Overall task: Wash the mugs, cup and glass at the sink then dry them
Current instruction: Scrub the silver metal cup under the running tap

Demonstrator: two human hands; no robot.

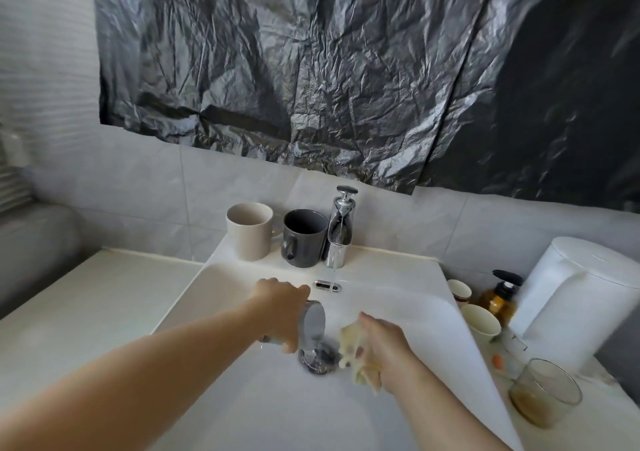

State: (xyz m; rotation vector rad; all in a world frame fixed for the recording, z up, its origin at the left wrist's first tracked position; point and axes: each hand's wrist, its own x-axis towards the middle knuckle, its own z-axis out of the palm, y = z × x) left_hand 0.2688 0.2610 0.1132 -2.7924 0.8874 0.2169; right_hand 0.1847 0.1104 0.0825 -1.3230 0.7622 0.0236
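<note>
Left hand (282, 312) curled round a blurred, shiny grey mug (313, 322) — beside it, right hand (384, 346) clutches a pale-yellow sponge (353, 346).

mugs, 2: beige mug (248, 231), dark grey mug (304, 237). metal cup (313, 322), 1. glass (543, 391), 1. small cream cups, 2: banded cup (459, 291), plain cup (479, 321). pump bottle (502, 298), 1. paper towel roll (581, 291), 1. tap (341, 229), 1. yellow sponge (353, 340), 1. hands, 2: left hand (282, 308), right hand (381, 343).

Black plastic sheet (311, 70) on wall (138, 187); amber pump bottle (500, 300) beside white roll (575, 298), perhaps paper.
</note>
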